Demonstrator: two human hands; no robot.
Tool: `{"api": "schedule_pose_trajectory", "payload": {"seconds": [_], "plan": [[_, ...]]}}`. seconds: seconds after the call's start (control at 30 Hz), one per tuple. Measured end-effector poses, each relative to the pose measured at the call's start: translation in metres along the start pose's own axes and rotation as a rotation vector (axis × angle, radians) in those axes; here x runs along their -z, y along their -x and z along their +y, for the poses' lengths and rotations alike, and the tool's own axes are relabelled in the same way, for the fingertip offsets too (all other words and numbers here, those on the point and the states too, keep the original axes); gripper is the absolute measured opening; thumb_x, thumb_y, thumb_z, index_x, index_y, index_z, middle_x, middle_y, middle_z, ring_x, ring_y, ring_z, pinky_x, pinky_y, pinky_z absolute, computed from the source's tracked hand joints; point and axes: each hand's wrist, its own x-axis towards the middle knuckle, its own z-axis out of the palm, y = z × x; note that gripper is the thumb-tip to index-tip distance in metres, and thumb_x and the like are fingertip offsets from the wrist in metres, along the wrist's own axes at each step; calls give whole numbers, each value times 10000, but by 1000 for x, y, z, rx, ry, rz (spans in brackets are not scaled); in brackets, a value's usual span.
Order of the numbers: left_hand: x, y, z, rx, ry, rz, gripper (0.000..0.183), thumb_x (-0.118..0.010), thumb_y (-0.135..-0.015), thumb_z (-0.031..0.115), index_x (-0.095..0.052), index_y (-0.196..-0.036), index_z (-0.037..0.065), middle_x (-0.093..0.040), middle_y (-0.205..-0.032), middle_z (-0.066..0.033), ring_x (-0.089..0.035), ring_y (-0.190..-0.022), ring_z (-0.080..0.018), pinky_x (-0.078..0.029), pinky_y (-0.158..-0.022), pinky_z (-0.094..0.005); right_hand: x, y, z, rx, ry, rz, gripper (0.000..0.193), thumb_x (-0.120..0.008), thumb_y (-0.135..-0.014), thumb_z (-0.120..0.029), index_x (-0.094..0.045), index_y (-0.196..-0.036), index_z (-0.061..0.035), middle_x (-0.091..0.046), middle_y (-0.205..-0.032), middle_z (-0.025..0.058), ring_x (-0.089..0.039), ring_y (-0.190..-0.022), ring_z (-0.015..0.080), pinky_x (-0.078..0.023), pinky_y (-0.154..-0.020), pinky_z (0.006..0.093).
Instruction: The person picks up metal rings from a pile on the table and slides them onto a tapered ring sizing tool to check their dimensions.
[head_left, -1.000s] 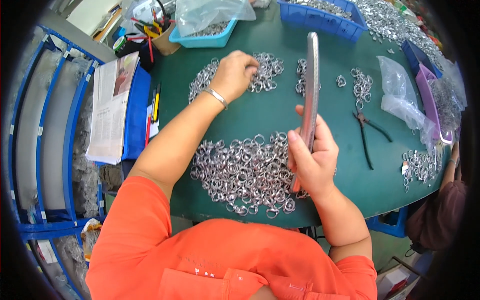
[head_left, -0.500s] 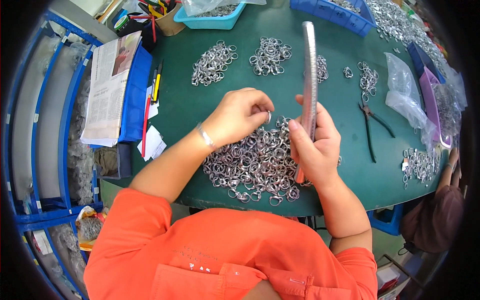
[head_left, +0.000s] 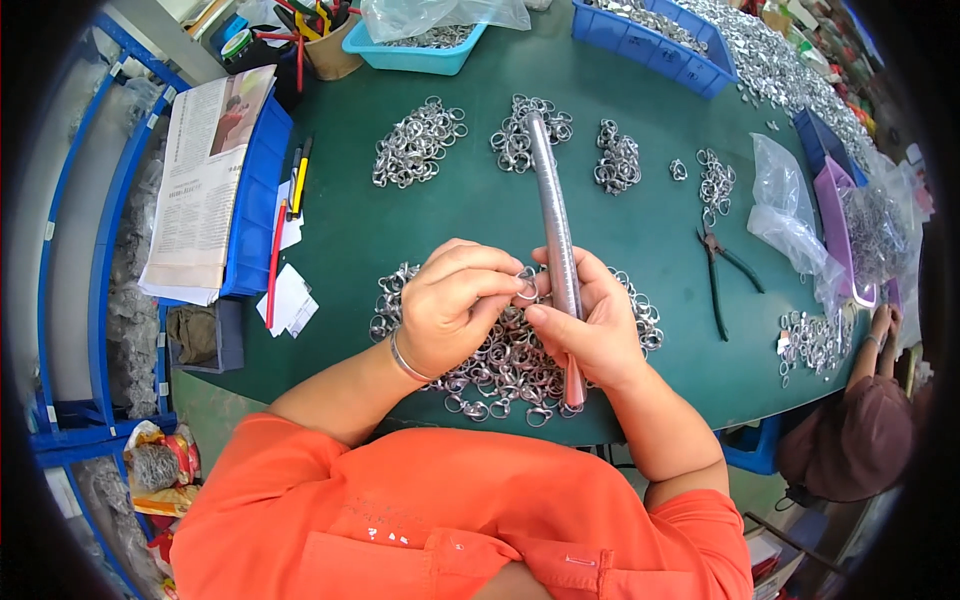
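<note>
Between the thumb and fingertips of my left hand (head_left: 445,312), I pinch a silver ring (head_left: 527,284), close beside the mandrel. My right hand (head_left: 602,325) is closed round a long metal ring mandrel (head_left: 556,215), whose narrow end points away and leans left. Its reddish lower end (head_left: 573,388) sticks out below the hand. Under both hands spreads a large pile of silver rings (head_left: 500,368), partly covered by them. Farther off, smaller ring piles stand in a row: one at left (head_left: 418,145), one behind the mandrel's tip (head_left: 508,150), and one to its right (head_left: 617,160).
Green-handled pliers (head_left: 717,285) lie on the right beside a clear plastic bag (head_left: 790,215). Blue bins (head_left: 690,68) and a pink basket (head_left: 832,225) line the far and right sides. Newspaper (head_left: 205,180) rests on a blue bin at left. Another person's arm (head_left: 878,345) shows at right.
My right hand has brought the mandrel left and nearer to me, tipping its end leftward. My left hand has come nearer too, bringing the ring beside the mandrel. The view has shifted slightly.
</note>
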Motion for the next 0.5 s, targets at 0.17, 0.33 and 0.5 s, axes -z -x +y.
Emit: {"api": "schedule_pose_trajectory", "payload": {"seconds": [0.17, 0.33, 0.5], "plan": [[-3, 11, -5, 167, 230, -57, 182, -620, -735, -106, -591, -889, -14, -593, -957, -130, -588, -864, -196, -487, -740, -278, 0, -1, 6, 133, 44, 121, 465, -664, -783, -33, -404, -1168, -9, -547, -827, 26, -513, -587, 45, -418, -476, 171], [-2, 12, -6, 402, 487, -192, 171, -631, -772, -59, -590, -937, -42, -534, -956, -110, -567, -843, -151, -482, -734, -241, 1, 4, 8, 295, 192, 106, 451, -624, -783, 51, -398, -1169, -7, -561, -860, 49, -545, -733, 68, -453, -630, 190], [4, 0, -2, 98, 201, -211, 89, -646, -752, -59, -624, -833, -27, -564, -850, -87, -576, -740, -140, -483, -647, -231, 2, 1, 6, 276, 150, 60, 456, -610, -779, 72, -397, -1173, -11, -569, -879, 68, -548, -740, 69, -449, -621, 188]]}}
